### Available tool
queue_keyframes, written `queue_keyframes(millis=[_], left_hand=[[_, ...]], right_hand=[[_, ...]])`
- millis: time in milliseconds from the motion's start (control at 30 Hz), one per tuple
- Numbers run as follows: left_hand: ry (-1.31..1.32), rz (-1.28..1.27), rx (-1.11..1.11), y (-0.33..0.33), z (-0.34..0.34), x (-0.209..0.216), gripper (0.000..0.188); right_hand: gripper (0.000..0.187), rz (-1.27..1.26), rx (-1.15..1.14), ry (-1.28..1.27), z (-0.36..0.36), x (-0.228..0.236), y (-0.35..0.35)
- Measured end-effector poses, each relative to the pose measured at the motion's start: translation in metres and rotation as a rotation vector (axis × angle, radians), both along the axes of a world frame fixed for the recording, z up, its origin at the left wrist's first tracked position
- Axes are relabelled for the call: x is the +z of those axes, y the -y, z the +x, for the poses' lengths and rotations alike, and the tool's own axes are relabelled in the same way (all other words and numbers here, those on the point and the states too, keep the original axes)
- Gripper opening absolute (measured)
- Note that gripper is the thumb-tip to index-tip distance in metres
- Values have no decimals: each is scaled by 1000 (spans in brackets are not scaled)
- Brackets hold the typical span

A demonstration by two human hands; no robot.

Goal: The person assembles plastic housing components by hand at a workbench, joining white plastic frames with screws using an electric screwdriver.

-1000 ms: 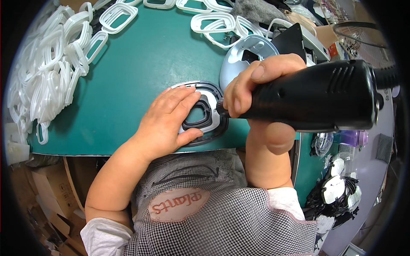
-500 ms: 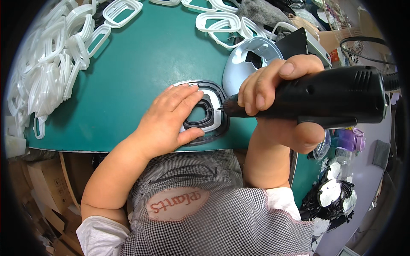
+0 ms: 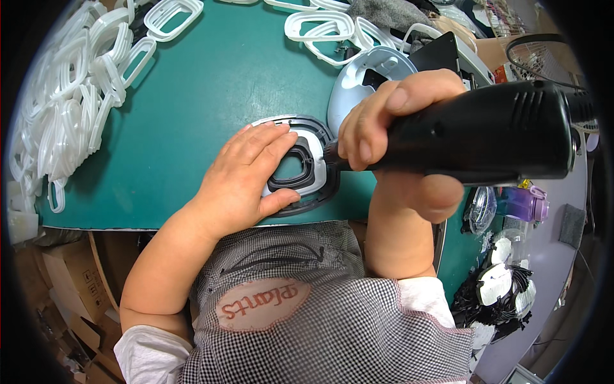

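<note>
My right hand [image 3: 403,134] is wrapped round a thick black electric screwdriver [image 3: 473,134], held nearly level with its tip pointing left. The tip meets the right side of a ring-shaped plastic part [image 3: 318,184], white with a black inner ring and a dark outer rim, lying near the table's front edge. Over the left side of that part lies my left hand [image 3: 240,169], fingers stretched along its far side and thumb on its near side. The exact contact point under the screwdriver's nose is too small to make out. Behind my right hand sits a pale blue rounded shell [image 3: 348,89].
Many white plastic frames [image 3: 70,109] are heaped on the green table's left [image 3: 185,83]. More white frames [image 3: 320,29] and a grey cloth [image 3: 390,16] lie at the back. To the right are a purple bottle [image 3: 524,203] and a pile of black-and-white parts [image 3: 495,285].
The screwdriver has moved slightly left and its tip has come down onto the ring-shaped part. My left hand stays on the part. The whole view has shifted a little.
</note>
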State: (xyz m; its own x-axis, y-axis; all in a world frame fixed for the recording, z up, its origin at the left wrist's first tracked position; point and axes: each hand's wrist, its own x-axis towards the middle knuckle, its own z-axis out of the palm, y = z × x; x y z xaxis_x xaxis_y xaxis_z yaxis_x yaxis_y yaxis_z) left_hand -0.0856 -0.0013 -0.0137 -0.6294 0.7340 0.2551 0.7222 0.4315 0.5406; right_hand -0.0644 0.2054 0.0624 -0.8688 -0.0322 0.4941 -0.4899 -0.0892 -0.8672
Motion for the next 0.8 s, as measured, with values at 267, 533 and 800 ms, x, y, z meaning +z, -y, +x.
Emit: queue_keyframes(millis=[267, 533, 800], left_hand=[[8, -23, -19, 1, 0, 0, 72], [22, -62, -36, -5, -1, 1, 72], [-6, -122, -40, -7, 1, 4, 71]], right_hand=[[71, -16, 91, -109, -5, -9, -4], [64, -404, -187, -60, 19, -1, -32], [56, -265, -821, -280, 71, 37, -140]])
